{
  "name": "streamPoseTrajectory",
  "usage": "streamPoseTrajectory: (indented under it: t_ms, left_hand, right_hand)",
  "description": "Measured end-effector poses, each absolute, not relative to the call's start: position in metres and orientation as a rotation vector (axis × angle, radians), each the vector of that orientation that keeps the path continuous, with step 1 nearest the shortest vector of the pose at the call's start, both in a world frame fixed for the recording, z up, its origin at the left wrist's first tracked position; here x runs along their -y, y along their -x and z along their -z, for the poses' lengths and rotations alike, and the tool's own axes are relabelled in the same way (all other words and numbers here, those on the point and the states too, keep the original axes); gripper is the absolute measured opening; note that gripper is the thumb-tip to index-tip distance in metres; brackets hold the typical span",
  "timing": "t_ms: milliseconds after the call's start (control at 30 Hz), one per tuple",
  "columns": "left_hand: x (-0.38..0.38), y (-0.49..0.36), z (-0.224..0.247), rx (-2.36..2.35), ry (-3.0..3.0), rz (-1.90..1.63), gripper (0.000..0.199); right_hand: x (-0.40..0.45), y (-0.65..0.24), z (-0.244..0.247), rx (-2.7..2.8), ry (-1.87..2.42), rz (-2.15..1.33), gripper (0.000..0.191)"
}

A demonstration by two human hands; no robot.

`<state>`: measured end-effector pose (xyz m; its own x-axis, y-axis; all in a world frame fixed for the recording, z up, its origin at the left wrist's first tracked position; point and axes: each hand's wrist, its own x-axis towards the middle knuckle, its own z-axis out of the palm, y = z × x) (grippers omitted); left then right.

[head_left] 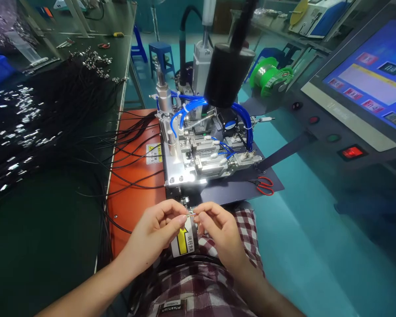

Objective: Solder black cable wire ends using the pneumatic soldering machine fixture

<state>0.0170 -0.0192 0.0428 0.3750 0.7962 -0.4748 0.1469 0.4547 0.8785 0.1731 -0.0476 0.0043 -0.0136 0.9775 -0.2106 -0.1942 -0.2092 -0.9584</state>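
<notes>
My left hand [163, 226] and my right hand [219, 226] meet fingertip to fingertip at the front of a metal machine [211, 163]. Both are closed in a pinch. Between them shows a small thin piece [191, 215], perhaps wire ends; the fingers hide most of it. Just below the fingertips is a white label with a yellow arrow [182, 242]. Black cables [137, 152] run over the orange plate [127, 191] to the machine's left side.
Red-handled scissors [265, 186] lie on the dark plate right of the machine. A black cylinder [229, 75] hangs above it. At the right stands a screen panel [366, 79]. A large cable bundle [29, 127] covers the left table. Behind are a green spool [267, 75] and a blue stool [161, 55].
</notes>
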Motion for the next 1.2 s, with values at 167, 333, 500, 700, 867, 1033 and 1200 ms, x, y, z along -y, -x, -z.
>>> streamPoseTrajectory:
  t_ms: [167,333,500,700,867,1033,1200]
  left_hand:
    - [0.0181,-0.0134,-0.0375,-1.112,-0.928,-0.504,0.022]
    - [0.0189,-0.0121,-0.0373,-1.1,-0.921,-0.511,0.022]
    - [0.0205,-0.0125,-0.0362,-1.132,-0.976,-0.534,0.025]
    - [0.0195,-0.0173,-0.0376,-1.162,-1.036,-0.543,0.025]
    - [0.0209,-0.019,-0.0389,-1.187,-1.042,-0.543,0.023]
    - [0.0209,-0.0189,-0.0363,-1.185,-1.034,-0.544,0.023]
    - [0.0215,-0.0187,-0.034,-1.162,-1.013,-0.561,0.022]
  right_hand:
    - [0.0415,-0.172,0.0004,0.677,1.071,-1.696,0.018]
    - [0.039,-0.1699,0.0009,0.695,1.025,-1.721,0.017]
    - [0.0411,-0.1701,-0.0008,0.795,1.12,-1.619,0.012]
    - [0.0426,-0.1703,-0.0055,0.887,1.162,-1.549,0.011]
    - [0.0423,-0.168,-0.005,0.877,1.159,-1.539,0.012]
    - [0.0438,-0.1665,-0.0056,0.88,1.23,-1.497,0.012]
    - [0.0434,-0.1661,-0.0045,0.866,1.23,-1.497,0.011]
